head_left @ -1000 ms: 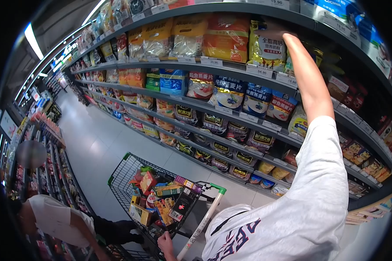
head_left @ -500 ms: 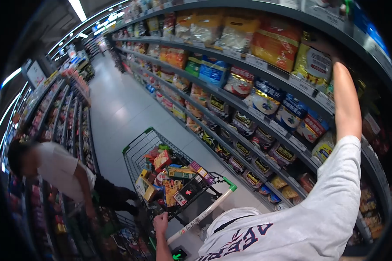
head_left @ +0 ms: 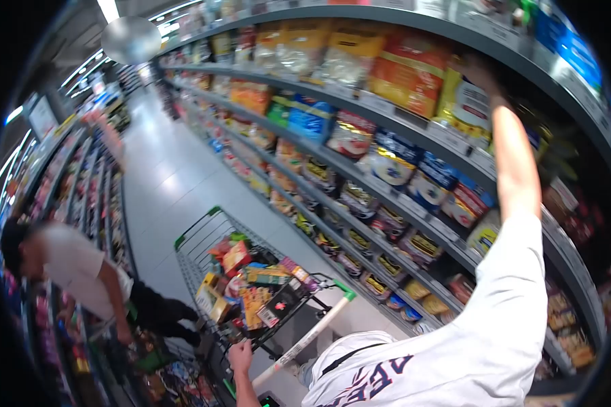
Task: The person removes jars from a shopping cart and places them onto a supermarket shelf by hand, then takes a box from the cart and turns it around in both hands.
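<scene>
My right arm stretches up to a shelf, and my right hand [head_left: 480, 73] is at the top of a yellow bag [head_left: 465, 103] with a white label. Shadow and blur hide those fingers, so their grip on the bag is unclear. Left of that bag stands an orange-red bag [head_left: 409, 73]. Low in the view, my left hand [head_left: 240, 354] is closed in a fist beside the shopping cart's handle [head_left: 305, 344]; whatever it holds is hidden. Boxes and packets, among them a black box [head_left: 278, 311], fill part of the shopping cart [head_left: 191, 261].
Long shelves [head_left: 360, 154] of bagged goods run along the right side. Another person [head_left: 81, 268] in a white top leans at the left shelves, beside a second cart [head_left: 176, 383] holding goods. The tiled aisle floor [head_left: 166, 173] runs away between the shelves.
The view has shifted, so the shelves, cart and other person appear farther left. My right hand stays at the yellow bag, and my left hand remains closed by the cart handle.
</scene>
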Demonstrator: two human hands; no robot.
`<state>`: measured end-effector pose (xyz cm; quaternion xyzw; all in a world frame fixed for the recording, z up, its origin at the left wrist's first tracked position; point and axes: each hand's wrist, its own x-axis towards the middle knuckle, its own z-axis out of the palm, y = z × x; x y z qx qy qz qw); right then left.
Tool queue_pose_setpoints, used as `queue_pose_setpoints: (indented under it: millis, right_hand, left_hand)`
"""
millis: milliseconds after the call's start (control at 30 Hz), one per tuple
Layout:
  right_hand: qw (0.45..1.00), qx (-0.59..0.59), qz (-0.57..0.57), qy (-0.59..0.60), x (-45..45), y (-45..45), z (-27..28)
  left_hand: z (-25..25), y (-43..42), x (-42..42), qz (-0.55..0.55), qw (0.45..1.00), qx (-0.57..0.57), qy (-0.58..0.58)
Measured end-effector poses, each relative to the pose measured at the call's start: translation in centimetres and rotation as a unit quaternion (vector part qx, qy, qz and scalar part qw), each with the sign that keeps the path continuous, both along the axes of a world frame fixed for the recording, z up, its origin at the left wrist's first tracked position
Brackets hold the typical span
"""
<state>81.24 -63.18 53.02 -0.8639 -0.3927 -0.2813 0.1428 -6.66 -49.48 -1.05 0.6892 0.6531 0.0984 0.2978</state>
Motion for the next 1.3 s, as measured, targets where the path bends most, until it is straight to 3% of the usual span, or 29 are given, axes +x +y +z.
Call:
queue_pose_setpoints:
  millis: [100, 400, 633, 733, 767, 800, 833, 900, 1000, 1133, 1167, 1200, 1233, 1300]
  right_hand:
    - [0.989, -0.018, 0.005, -0.147, -0.9, 0.2, 0.0]
    - [0.974, -0.002, -0.081, -0.21, -2.0, 1.5, -0.9]
    - [0.954, 0.068, -0.03, -0.291, 0.9, 0.9, -1.2]
    - [0.919, 0.102, 0.05, -0.377, 4.1, 1.6, -0.5]
    - [0.957, 0.007, -0.055, -0.283, 9.5, 1.7, 0.1]
    - [0.974, -0.049, -0.109, -0.192, 6.6, 2.1, 0.8]
    - [0.976, -0.071, -0.084, -0.187, 6.4, 6.0, -0.6]
    - [0.974, -0.031, -0.023, -0.222, 6.2, 6.4, -3.1]
    - [0.962, 0.088, 0.138, -0.218, -1.1, 9.2, -7.6]
    - [0.922, 0.147, 0.327, -0.149, -28.4, 11.9, -16.2]
    - [0.913, 0.157, 0.373, 0.059, -34.2, 12.6, -19.9]
    - [0.919, 0.114, 0.372, 0.058, -37.4, 13.5, -24.1]
    - [0.892, 0.077, 0.419, 0.15, -41.8, 13.8, -27.0]
    - [0.87, 0.037, 0.452, 0.193, -47.7, 14.4, -35.1]
  left_hand:
    - [1.6, -0.6, 0.9, 0.01, 0.999, 0.011, -0.03]
    - [1.4, -0.8, 1.3, -0.019, 0.999, 0.024, -0.016]
    - [1.8, -1.4, 2.3, -0.023, 0.999, 0.013, -0.022]
    - [0.2, -1.2, 1.4, -0.039, 0.999, 0.01, -0.004]
    - [0.4, -1.5, 1.7, -0.035, 0.999, 0.005, 0.016]
    - [-0.7, -1.3, 1.2, -0.051, 0.998, 0.022, -0.023]
    - [1.4, -2.1, 2.2, -0.031, 0.999, 0.011, -0.013]
    - [0.9, -2.0, 2.4, -0.055, 0.998, 0.004, 0.006]
    - [2.5, -2.4, 2.7, -0.02, 0.999, 0.013, -0.032]
    - [1.2, -2.7, 2.3, -0.039, 0.999, 0.005, -0.037]
    - [1.2, -2.5, 2.3, -0.036, 0.999, 0.004, -0.038]
    - [1.2, -2.3, 2.5, -0.033, 0.999, 0.003, -0.04]
    - [1.3, -1.9, 2.6, -0.043, 0.998, 0.002, -0.041]
    - [1.3, -2.1, 2.5, -0.056, 0.998, -0.006, -0.041]
